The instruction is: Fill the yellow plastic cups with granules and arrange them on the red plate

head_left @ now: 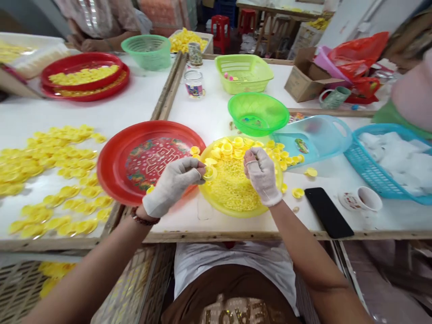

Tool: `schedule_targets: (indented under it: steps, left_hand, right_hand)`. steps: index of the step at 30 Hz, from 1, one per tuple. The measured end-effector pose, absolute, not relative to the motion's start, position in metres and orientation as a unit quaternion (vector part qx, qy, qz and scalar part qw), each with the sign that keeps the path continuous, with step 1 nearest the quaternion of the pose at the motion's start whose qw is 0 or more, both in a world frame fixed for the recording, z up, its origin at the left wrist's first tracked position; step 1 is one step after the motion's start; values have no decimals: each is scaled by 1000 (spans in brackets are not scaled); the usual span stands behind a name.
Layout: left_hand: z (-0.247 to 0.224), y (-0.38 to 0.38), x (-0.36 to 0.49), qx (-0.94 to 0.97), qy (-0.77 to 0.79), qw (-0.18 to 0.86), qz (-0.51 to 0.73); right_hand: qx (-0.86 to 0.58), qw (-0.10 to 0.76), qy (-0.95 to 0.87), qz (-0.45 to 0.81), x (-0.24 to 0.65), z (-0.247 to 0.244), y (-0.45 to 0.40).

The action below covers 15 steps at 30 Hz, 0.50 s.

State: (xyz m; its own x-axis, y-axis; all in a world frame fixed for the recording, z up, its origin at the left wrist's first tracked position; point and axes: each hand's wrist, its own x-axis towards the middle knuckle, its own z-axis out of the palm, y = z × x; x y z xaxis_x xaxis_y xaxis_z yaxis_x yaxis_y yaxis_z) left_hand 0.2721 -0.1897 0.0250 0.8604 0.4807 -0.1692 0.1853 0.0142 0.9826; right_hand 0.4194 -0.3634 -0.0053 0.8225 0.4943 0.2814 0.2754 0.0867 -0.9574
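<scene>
My left hand, in a white fingerless glove, pinches a small yellow plastic cup by its edge, over the left rim of a round yellow tray. Small yellow pieces fill the tray's near part, and more cups are heaped at its far side. Above the tray's right side is my right hand, gloved alike, its fingers closed together; what they hold, if anything, I cannot make out. A red tray with a printed pattern lies to the left, partly behind my left hand.
Many yellow pieces are spread on the left table. A green bowl, a blue scoop-shaped tray, a black phone, a white cup and a blue basket stand around. Across the table sits another person.
</scene>
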Motion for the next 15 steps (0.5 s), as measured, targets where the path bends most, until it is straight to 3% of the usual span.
schedule_targets:
  steps: [4,6,9,15]
  left_hand:
    - [38,-117,227,834,310,446,99]
    - [33,-83,206,886,336,312,71]
    - [14,-49,182,914,354,198,16]
    - [-15,-34,164,927,326,163,-89]
  right_hand:
    - [-784,394,-475,-63,420,-27,-367]
    - [-795,295,-522,-88,419,-33,-367]
    - [-807,213,-540,-113,415,-35,-368]
    - [-814,114,-559,-114,407,-31,-370]
